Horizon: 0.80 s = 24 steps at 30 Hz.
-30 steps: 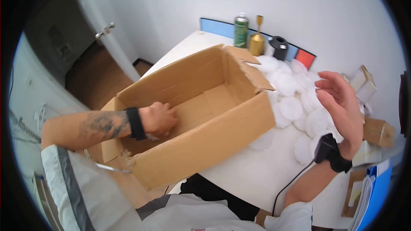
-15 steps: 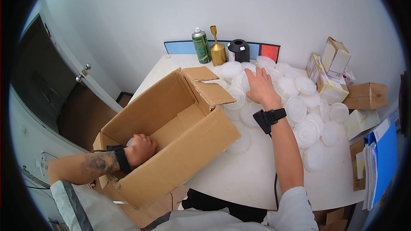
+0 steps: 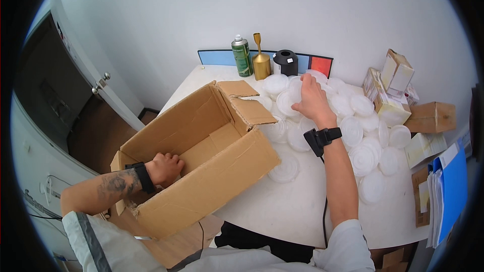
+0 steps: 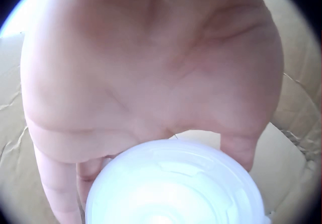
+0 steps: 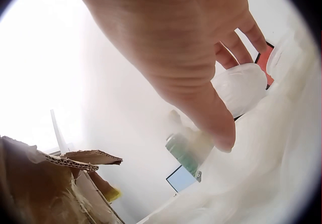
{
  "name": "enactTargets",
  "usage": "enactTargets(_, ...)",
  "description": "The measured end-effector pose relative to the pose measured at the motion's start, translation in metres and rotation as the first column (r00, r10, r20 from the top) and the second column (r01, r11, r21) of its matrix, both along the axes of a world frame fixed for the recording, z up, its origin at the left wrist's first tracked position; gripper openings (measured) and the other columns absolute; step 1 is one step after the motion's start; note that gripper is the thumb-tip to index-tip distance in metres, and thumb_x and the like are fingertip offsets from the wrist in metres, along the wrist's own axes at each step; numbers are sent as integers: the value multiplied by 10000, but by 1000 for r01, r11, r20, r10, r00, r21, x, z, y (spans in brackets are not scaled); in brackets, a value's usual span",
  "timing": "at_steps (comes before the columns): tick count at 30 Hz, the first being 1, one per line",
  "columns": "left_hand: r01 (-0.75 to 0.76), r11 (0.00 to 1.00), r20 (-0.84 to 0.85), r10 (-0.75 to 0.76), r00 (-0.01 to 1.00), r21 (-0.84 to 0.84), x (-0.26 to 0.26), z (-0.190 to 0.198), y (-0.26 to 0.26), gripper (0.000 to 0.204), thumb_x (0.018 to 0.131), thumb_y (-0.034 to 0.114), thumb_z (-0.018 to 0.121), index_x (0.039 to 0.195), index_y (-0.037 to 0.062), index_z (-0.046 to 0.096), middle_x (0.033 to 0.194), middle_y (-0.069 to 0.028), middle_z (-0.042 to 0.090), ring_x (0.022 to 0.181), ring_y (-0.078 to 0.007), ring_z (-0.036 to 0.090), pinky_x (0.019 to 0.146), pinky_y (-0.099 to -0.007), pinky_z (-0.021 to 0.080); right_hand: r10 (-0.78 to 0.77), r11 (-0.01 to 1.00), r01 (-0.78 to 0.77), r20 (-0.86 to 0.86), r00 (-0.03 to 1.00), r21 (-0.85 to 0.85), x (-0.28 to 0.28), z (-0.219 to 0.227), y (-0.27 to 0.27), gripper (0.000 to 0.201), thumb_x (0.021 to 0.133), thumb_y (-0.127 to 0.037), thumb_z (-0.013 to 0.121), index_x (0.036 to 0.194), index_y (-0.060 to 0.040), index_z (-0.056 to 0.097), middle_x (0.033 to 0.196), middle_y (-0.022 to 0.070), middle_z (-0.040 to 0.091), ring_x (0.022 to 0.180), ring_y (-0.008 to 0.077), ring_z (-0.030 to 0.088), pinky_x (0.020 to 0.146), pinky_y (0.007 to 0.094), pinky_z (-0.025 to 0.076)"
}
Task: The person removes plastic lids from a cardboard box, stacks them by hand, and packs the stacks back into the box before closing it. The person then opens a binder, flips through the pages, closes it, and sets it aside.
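Note:
Inside the cardboard box (image 3: 212,191), my left hand (image 3: 164,168) reaches down near the left end with its fingers bent. In the left wrist view, it holds a round translucent plastic lid (image 4: 176,183) below the palm, fingers at one side and thumb at the other. My right hand (image 3: 313,99) is over the far part of a pile of similar lids (image 3: 363,156). Its fingertips reach behind the rim of one lid (image 5: 242,89), while the thumb stands spread apart from them.
Behind the pile stand a green spray can (image 3: 242,56), a gold candlestick (image 3: 261,65) and a black cylindrical holder (image 3: 286,63). Small boxes (image 3: 397,73) and blue folders (image 3: 451,191) line the right side. A door (image 3: 96,65) stands ajar at left. Torn flaps (image 3: 252,111) stick out from the box.
The right hand swung in from the right to over the pile, then its fingers bent down at a lid. The left hand stays inside the box. The head view has shifted.

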State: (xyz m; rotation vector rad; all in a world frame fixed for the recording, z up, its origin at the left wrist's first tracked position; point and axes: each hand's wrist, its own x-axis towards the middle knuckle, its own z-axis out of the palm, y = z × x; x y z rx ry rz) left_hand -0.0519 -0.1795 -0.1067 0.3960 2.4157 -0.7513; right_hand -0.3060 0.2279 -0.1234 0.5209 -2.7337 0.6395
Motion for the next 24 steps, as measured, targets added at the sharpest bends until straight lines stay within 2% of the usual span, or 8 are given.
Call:
enactTargets(5,-264,962,161,250,955,67,-10,23,11,711,854,398,769,1407,20,531,1407,-188,569,1298,-369,582,1049,-470,507,60,990,-75,126,990,120,-5,-28,-16,751,662,-257,943,1244,-64,510,1268,160,562,1277,373,534,1072,546,449)
enactTargets(9,-243,937,232,186,955,252,-29,61,18,742,884,463,759,1444,38,521,1448,-169,547,1338,-370,547,1084,-458,483,77,984,-91,95,993,154,4,-21,-8,748,656,-280,938,1236,-65,517,1264,160,560,1269,374,535,1119,563,400)
enactTargets(12,-40,932,-226,129,966,362,-9,133,62,745,861,393,787,1450,24,519,1433,-200,549,1330,-407,524,1124,-471,432,125,979,-134,67,990,154,0,-24,-6,767,654,-308,929,1261,-41,543,1265,194,584,1275,388,547,1132,602,362)
enactTargets(15,221,939,-696,28,718,265,46,182,126,689,756,255,872,1333,14,583,1300,-166,612,1200,-382,591,998,-469,503,95,987,-95,5,995,134,-4,-29,-9,614,708,-292,867,1181,-71,542,1179,161,569,1188,376,557,1128,554,366)
enactTargets(16,217,885,-644,113,757,411,69,194,151,666,763,262,868,1321,14,602,1281,-181,630,1137,-389,619,953,-455,523,96,986,-99,27,995,137,-3,-24,-8,614,708,-292,867,1181,-71,542,1179,161,569,1188,376,557,1128,554,366)
enactTargets(19,139,424,-165,26,986,895,106,169,179,484,854,279,838,1225,14,675,1065,-160,696,884,-371,679,750,-407,579,99,995,-100,30,995,13,6,10,4,573,727,-308,848,1144,-67,539,1154,162,579,1122,351,573,1055,492,428)
enactTargets(21,-133,321,124,47,991,938,110,119,200,439,908,248,798,1255,19,658,1112,-156,683,970,-369,667,821,-421,570,169,974,-152,94,981,-165,19,37,17,587,756,-342,824,1169,-41,537,1151,176,609,1076,345,617,932,471,506)
enactTargets(24,-42,321,-5,144,990,946,91,43,224,455,925,174,765,1318,6,607,1270,-173,622,1149,-372,606,956,-431,524,150,974,-126,118,982,-186,51,78,36,567,758,-347,826,1128,-31,533,1096,184,626,980,320,618,837,419,518)
